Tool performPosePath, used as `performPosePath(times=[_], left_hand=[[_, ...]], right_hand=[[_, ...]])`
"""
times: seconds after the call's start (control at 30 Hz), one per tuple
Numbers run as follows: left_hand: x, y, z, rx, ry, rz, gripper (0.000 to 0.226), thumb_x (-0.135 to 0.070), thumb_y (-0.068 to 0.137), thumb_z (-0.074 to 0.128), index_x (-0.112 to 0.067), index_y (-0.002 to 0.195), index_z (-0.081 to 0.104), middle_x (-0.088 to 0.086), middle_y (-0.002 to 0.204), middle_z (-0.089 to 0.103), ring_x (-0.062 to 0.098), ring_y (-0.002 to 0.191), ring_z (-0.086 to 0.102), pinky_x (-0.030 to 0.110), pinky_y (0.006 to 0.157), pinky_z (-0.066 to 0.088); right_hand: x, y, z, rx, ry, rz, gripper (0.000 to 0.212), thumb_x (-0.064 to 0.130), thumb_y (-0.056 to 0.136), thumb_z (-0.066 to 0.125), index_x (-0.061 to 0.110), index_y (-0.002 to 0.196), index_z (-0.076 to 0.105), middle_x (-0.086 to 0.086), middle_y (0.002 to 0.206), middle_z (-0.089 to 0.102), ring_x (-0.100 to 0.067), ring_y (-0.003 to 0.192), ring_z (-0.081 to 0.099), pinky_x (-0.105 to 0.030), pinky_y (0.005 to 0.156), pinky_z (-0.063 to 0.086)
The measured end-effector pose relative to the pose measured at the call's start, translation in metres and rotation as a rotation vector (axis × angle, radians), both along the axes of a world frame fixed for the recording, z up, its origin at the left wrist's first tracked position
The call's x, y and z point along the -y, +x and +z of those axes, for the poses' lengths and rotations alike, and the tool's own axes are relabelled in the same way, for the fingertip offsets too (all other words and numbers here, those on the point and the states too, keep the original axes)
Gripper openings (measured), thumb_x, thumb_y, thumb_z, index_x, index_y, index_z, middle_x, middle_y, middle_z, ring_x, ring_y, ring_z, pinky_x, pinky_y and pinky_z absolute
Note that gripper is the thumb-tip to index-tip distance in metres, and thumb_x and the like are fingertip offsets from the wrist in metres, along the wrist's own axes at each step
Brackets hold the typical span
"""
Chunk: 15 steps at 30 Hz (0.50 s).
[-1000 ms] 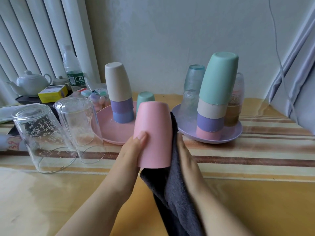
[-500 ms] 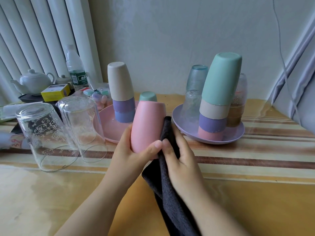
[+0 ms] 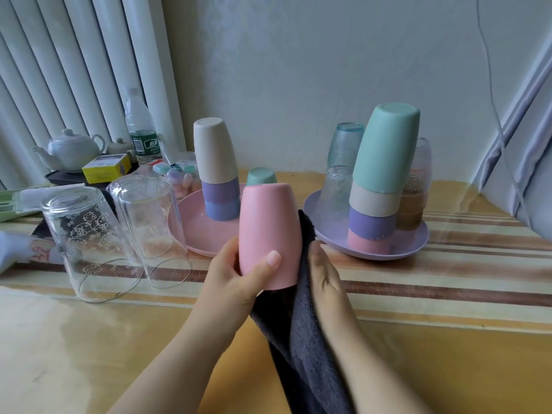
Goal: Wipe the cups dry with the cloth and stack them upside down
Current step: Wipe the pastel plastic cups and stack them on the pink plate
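My left hand point(image 3: 236, 279) grips a pink cup point(image 3: 267, 228) held upside down above the table, thumb across its front. My right hand point(image 3: 324, 270) presses a dark grey cloth point(image 3: 298, 333) against the cup's right side; its fingers are hidden behind the cloth and cup. On the pink plate point(image 3: 185, 231) stands an upside-down stack of a beige cup point(image 3: 213, 150) over purple and blue ones, with a green cup point(image 3: 260, 176) beside it. The purple plate point(image 3: 415, 243) carries a taller stack topped by a green cup point(image 3: 386, 147), plus glasses.
Two clear glasses point(image 3: 89, 243) stand upside down at the left of the table. Behind them are a white teapot point(image 3: 70, 149), a yellow box point(image 3: 106, 168), a water bottle point(image 3: 140, 130) and a jar of small items. A curtain hangs at the right edge.
The pink cup has turned in my left hand, whose thumb now lies across its front. My right hand has slid with the cloth along the cup's right side.
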State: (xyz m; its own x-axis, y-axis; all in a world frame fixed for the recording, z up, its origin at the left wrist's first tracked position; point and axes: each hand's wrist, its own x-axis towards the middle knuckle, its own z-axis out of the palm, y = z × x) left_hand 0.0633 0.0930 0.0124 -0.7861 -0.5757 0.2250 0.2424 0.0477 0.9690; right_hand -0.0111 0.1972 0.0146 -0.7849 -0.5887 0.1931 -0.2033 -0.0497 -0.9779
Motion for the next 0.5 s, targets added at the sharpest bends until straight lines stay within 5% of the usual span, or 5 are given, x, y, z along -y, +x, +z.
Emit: performPosePath(times=[0.17, 0.27, 0.37, 0.5], left_hand=[[0.007, -0.014, 0.012, 0.134, 0.026, 0.224, 0.044, -0.017, 0.073, 0.082, -0.019, 0.103, 0.051, 0.008, 0.101, 0.061, 0.016, 0.078, 0.071, 0.033, 0.053, 0.060], [0.017, -0.023, 0.027, 0.193, -0.090, 0.320, 0.047, -0.017, 0.072, 0.084, -0.021, 0.098, 0.045, 0.000, 0.093, 0.057, 0.001, 0.067, 0.067, 0.021, 0.047, 0.054], [0.037, -0.041, 0.048, 0.208, -0.296, 0.403, 0.058, -0.038, 0.056, 0.084, -0.027, 0.100, 0.046, 0.000, 0.102, 0.058, 0.012, 0.087, 0.062, 0.027, 0.071, 0.053], [0.063, -0.083, 0.071, 0.253, -0.459, 0.504, 0.067, -0.033, 0.069, 0.084, -0.018, 0.124, 0.049, 0.001, 0.113, 0.041, 0.020, 0.104, 0.045, 0.027, 0.086, 0.037]], right_hand=[[0.002, -0.005, -0.016, -0.123, 0.142, -0.127, 0.031, 0.015, 0.095, 0.048, 0.028, 0.122, 0.058, 0.023, 0.105, 0.060, 0.003, 0.102, 0.056, 0.004, 0.075, 0.036], [0.003, -0.006, -0.018, -0.113, 0.154, -0.144, 0.031, 0.013, 0.094, 0.050, 0.028, 0.119, 0.059, 0.024, 0.103, 0.062, 0.003, 0.100, 0.057, 0.003, 0.077, 0.037], [0.003, -0.005, -0.015, -0.088, 0.147, -0.134, 0.026, 0.013, 0.094, 0.049, 0.030, 0.109, 0.062, 0.027, 0.087, 0.066, 0.011, 0.088, 0.059, 0.000, 0.069, 0.038], [0.002, -0.004, -0.012, -0.102, 0.123, -0.117, 0.030, 0.012, 0.093, 0.049, 0.039, 0.099, 0.058, 0.038, 0.080, 0.063, 0.020, 0.084, 0.055, -0.001, 0.069, 0.037]])
